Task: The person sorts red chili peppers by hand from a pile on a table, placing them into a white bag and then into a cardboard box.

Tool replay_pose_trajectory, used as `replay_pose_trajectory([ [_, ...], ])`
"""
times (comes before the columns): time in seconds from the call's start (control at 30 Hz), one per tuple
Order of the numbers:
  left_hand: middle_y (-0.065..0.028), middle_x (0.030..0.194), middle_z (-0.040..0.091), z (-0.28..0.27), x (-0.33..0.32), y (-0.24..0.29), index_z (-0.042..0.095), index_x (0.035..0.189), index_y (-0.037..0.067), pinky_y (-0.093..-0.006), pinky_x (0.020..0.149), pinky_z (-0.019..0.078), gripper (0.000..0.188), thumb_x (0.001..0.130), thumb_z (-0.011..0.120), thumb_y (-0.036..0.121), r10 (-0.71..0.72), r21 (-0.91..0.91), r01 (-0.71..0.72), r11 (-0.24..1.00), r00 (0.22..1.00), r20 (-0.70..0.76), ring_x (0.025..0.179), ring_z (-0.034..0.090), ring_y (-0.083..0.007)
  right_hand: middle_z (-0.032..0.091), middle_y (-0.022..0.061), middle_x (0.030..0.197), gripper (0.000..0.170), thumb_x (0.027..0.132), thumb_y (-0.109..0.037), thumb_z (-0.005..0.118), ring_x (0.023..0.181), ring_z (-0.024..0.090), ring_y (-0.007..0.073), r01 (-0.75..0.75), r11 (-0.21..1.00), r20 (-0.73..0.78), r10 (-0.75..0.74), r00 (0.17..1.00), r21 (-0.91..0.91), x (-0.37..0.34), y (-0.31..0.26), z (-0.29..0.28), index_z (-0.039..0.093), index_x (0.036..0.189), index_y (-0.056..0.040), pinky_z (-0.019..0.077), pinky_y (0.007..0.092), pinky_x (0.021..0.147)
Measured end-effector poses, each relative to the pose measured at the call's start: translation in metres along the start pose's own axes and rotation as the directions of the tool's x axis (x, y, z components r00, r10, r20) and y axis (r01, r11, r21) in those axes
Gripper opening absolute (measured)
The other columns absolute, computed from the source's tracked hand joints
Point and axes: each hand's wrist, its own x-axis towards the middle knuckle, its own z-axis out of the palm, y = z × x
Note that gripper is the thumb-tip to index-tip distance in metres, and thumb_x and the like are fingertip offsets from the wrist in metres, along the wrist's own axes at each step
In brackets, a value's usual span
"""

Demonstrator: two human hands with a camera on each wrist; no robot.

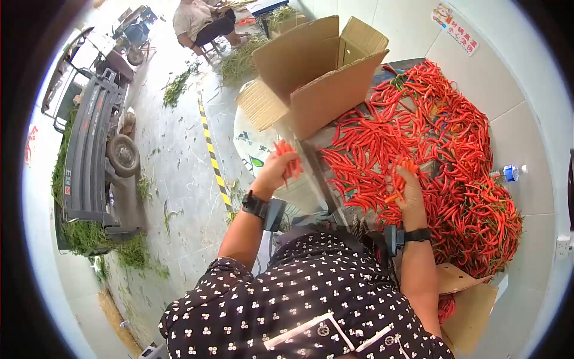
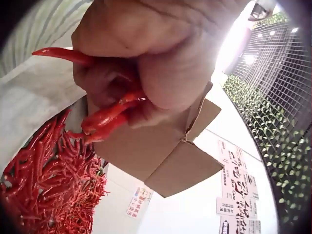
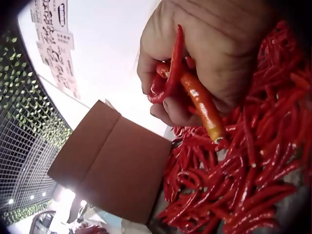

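Several red chili peppers [image 2: 109,119] stick out of my left hand [image 1: 276,170], whose fingers curl round them in the left wrist view. This hand is left of the table edge, just below the open cardboard box [image 1: 341,99]. My right hand [image 1: 409,190] grips a few chilies over the pile; in the right wrist view an orange-red chili [image 3: 202,107] and a curved red one show among its curled fingers. Beneath and around the right hand spreads a large heap of red chilies [image 1: 466,155], reaching to the wall.
A second cardboard box [image 1: 472,311] with chilies inside stands at my lower right. A plastic bottle [image 1: 510,173] lies against the wall by the heap. Behind, a person [image 1: 200,27] sits near piled green stalks [image 1: 242,63]. A cargo cart [image 1: 89,149] is parked at left.
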Motion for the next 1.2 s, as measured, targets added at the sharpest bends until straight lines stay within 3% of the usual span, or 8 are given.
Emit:
replay_pose_trajectory([
  [0.07, -0.005, 0.055, 0.052, 0.008, -0.008, -0.006, 0.052, 0.071, 0.005, -0.0216, 0.038, 0.0309, 0.009, 0.079, 0.054, 0.009, -0.013, 0.113, 0.024, 0.993, 0.995, -0.1, 0.046, 0.05, -0.0136, 0.059, 0.0051, 0.079, 0.025, 0.076, -0.009, 0.06, 0.058, 0.056, 0.0153, -0.067, 0.993, 0.028, 0.07, 0.997, -0.094, 0.0, 0.009, 0.01, 0.051, 0.099, -0.0094, 0.0453, 0.0265, 0.043],
  [0.23, -0.0048, 0.059, 0.053, 0.007, -0.027, -0.018, 0.052, 0.074, 0.004, -0.0254, 0.041, 0.0349, 0.006, 0.078, 0.052, 0.008, 0.082, -0.003, -0.087, 0.996, 0.954, -0.287, 0.049, 0.052, -0.0131, 0.06, 0.0038, 0.078, 0.028, 0.075, -0.008, 0.062, 0.06, 0.057, 0.0131, -0.143, 0.963, 0.097, 0.169, 0.981, -0.228, -0.008, 0.021, 0.061, 0.052, 0.101, -0.0087, 0.0474, 0.0249, 0.047],
  [0.47, -0.0112, 0.079, 0.058, -0.016, -0.041, -0.033, 0.041, 0.116, 0.0, -0.0305, 0.051, 0.0457, 0.039, 0.079, 0.048, 0.01, 0.154, 0.156, -0.096, 0.983, 0.895, -0.418, 0.06, 0.058, -0.0194, 0.057, 0.0049, 0.08, 0.028, 0.076, -0.009, 0.061, 0.059, 0.055, 0.0116, -0.228, 0.865, 0.354, 0.406, 0.842, -0.447, -0.005, 0.047, 0.127, 0.049, 0.102, -0.0051, 0.0431, 0.0211, 0.044],
  [0.57, -0.0188, 0.103, 0.054, -0.013, -0.051, -0.029, 0.027, 0.13, 0.002, -0.032, 0.069, 0.0474, 0.058, 0.077, 0.05, 0.009, 0.082, 0.006, -0.085, 0.996, 0.927, -0.366, 0.086, 0.059, -0.0237, 0.056, 0.0051, 0.077, 0.028, 0.076, -0.01, 0.061, 0.056, 0.054, 0.0113, -0.175, 0.848, 0.457, 0.429, 0.779, -0.499, 0.003, 0.073, 0.15, 0.049, 0.101, -0.0035, 0.0412, 0.0214, 0.042],
  [0.63, -0.0187, 0.117, 0.044, -0.034, -0.034, -0.055, 0.012, 0.136, 0.0, -0.0298, 0.082, 0.0419, 0.071, 0.076, 0.051, 0.007, 0.356, 0.308, -0.244, 0.92, 0.848, -0.393, 0.098, 0.05, -0.0218, 0.055, 0.0046, 0.073, 0.023, 0.076, -0.01, 0.061, 0.052, 0.052, 0.0113, -0.197, 0.818, 0.431, 0.47, 0.771, -0.54, 0.005, 0.086, 0.163, 0.05, 0.095, -0.0034, 0.0394, 0.0227, 0.04],
  [0.77, -0.0168, 0.134, 0.025, -0.026, -0.05, -0.047, 0.012, 0.136, 0.001, -0.0305, 0.099, 0.0277, 0.07, 0.076, 0.047, 0.005, 0.354, 0.377, -0.206, 0.903, 0.855, -0.38, 0.121, 0.032, -0.0247, 0.057, 0.0059, 0.075, 0.025, 0.075, -0.014, 0.064, 0.057, 0.055, 0.0119, -0.207, 0.694, 0.385, 0.593, 0.708, -0.689, 0.024, 0.118, 0.169, 0.05, 0.094, -0.0033, 0.0433, 0.0226, 0.043],
  [0.93, -0.016, 0.138, 0.02, -0.031, -0.056, -0.052, 0.013, 0.137, 0.002, -0.0339, 0.102, 0.0232, 0.069, 0.076, 0.046, 0.003, 0.451, 0.601, -0.198, 0.774, 0.84, -0.303, 0.126, 0.025, -0.0282, 0.055, 0.0062, 0.069, 0.031, 0.077, -0.013, 0.061, 0.05, 0.052, 0.0141, -0.069, 0.821, 0.221, 0.232, 0.947, -0.566, 0.038, 0.139, 0.161, 0.046, 0.102, -0.0021, 0.0389, 0.0273, 0.04],
  [1.2, -0.0183, 0.116, 0.044, 0.007, -0.046, -0.046, 0.042, 0.12, 0.003, -0.0372, 0.088, 0.039, 0.049, 0.073, 0.054, 0.008, 0.443, 0.619, -0.295, 0.728, 0.891, -0.096, 0.106, 0.045, -0.0287, 0.059, 0.0099, 0.093, 0.031, 0.085, -0.02, 0.054, 0.08, 0.059, 0.019, -0.218, 0.853, 0.255, 0.37, 0.893, -0.474, 0.013, 0.074, 0.099, 0.049, 0.111, -0.0037, 0.0482, 0.0309, 0.068],
])
